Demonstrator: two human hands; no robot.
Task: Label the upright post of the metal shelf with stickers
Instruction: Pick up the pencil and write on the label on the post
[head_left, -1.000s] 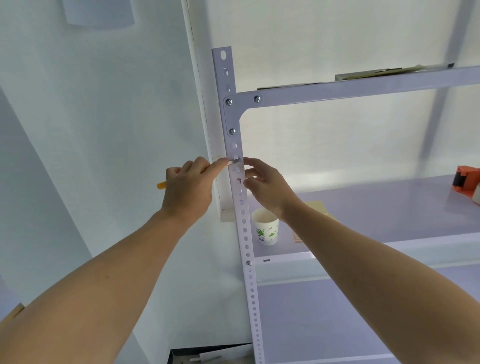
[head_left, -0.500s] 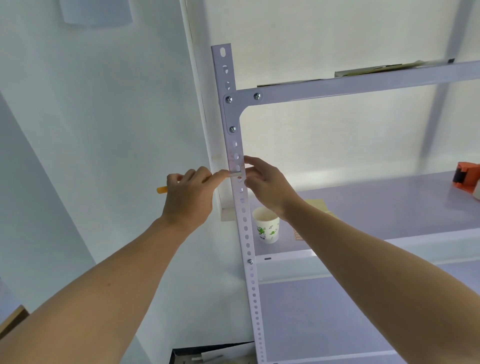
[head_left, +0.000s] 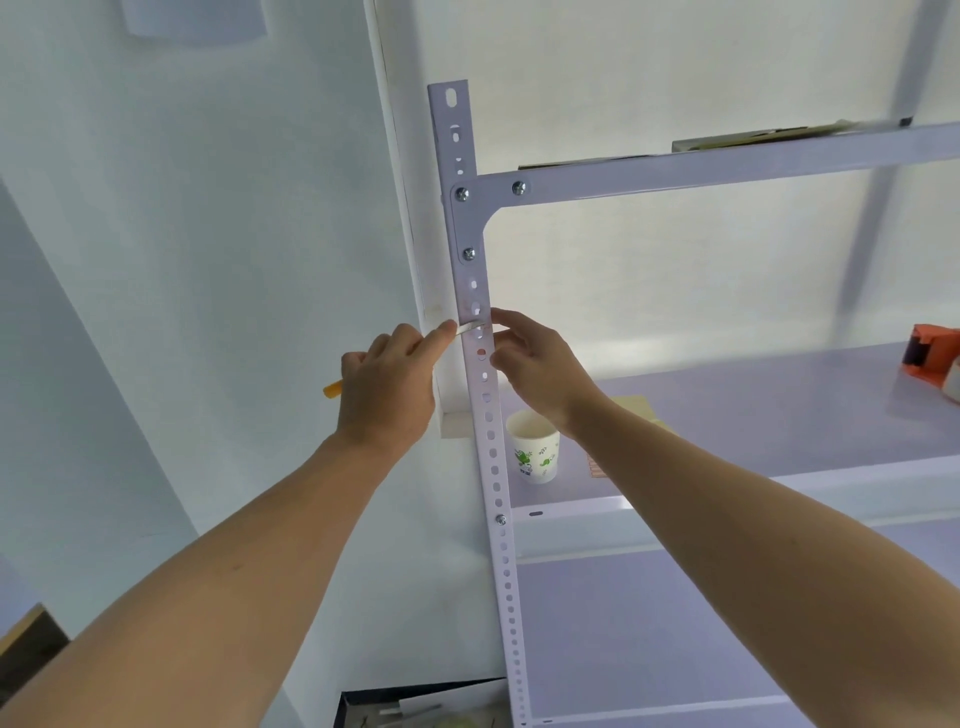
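Sticker (head_left: 469, 327) now sits slightly higher on the post (head_left: 492, 457), left hand (head_left: 387, 387) and right hand (head_left: 535, 369) each pinching an end

A plain storeroom or office corner: bare white walls (head_left: 208, 234), a bolted, slotted metal shelf (head_left: 727, 166), a paper cup (head_left: 535, 452) just below the grip, a tape dispenser (head_left: 930, 358) well right of it.

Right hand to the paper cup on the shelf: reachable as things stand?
Probably yes. The paper cup stands just below the right hand, beside the upright post, with nothing between hand and cup.
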